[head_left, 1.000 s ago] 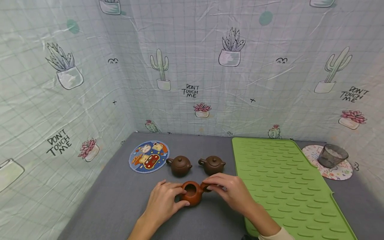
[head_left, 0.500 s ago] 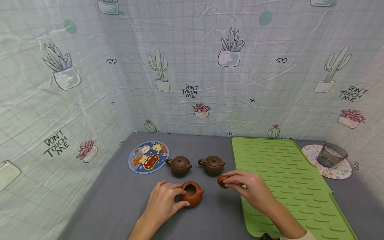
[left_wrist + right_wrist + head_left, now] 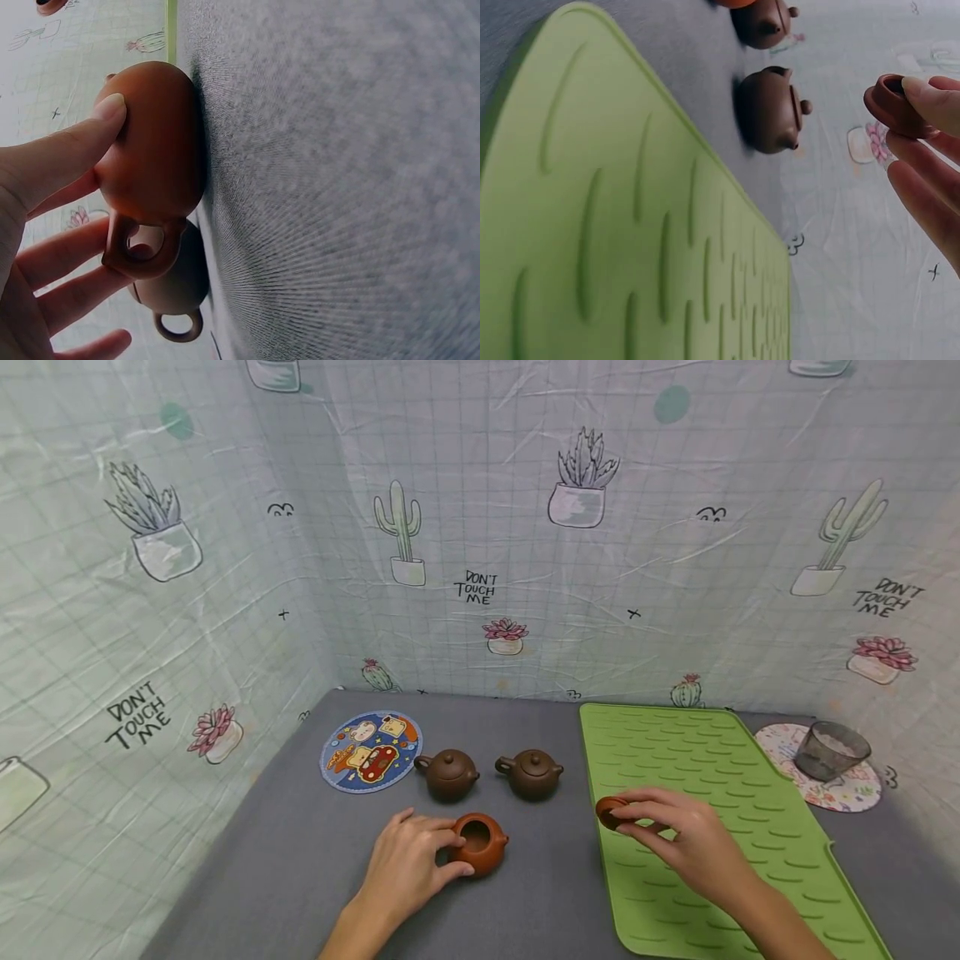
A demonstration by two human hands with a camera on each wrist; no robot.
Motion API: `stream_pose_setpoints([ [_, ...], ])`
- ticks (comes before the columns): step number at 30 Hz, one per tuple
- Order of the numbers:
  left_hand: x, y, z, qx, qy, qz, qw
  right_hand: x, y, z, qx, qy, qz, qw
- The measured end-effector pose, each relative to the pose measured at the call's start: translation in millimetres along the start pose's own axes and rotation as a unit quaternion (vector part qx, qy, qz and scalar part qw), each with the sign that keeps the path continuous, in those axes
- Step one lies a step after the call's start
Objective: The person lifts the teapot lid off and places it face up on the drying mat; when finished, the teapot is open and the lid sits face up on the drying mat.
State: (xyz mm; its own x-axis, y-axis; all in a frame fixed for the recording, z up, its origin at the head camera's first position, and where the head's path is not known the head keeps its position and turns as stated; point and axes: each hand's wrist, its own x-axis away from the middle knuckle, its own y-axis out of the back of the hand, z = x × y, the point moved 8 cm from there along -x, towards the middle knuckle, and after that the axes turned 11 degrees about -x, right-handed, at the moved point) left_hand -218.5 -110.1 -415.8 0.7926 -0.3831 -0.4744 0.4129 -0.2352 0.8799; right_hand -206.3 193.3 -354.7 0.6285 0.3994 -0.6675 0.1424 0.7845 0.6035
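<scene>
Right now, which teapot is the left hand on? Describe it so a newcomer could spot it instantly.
Start at the green ribbed mat and move left onto the grey tabletop. Three small clay teapots sit there; take the one nearest the person, gripped by the left hand. That orange-brown teapot is lidless and lighter than the two dark brown lidded teapots behind it.

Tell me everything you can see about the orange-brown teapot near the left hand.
The orange-brown teapot is small and round, seemingly of unglazed clay, with a loop handle. It stands upright on the grey table cover, in front of two darker teapots. Its lid is off, so the round mouth is open and looks dark inside. The left hand holds its body with thumb and fingers. The right hand pinches the lid over the green mat.
</scene>
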Motion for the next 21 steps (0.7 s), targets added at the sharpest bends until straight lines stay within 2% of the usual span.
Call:
stream_pose_setpoints([
  [6,-1.2,0.1,-0.8,-0.003,0.000,0.005,1.0000,12.9,0.8,-3.8,0.017,-0.011,0.024,1.000],
  [14,-0.8,1.7,-1.7,-0.006,-0.004,-0.001,1.0000,33.5,-4.0,-9.4,-0.011,-0.017,0.071,0.997],
  [21,-0.2,1.8,-1.4,-0.004,-0.003,-0.002,1.0000,51.8,-5.9,-16.3,-0.023,-0.049,0.101,0.993],
])
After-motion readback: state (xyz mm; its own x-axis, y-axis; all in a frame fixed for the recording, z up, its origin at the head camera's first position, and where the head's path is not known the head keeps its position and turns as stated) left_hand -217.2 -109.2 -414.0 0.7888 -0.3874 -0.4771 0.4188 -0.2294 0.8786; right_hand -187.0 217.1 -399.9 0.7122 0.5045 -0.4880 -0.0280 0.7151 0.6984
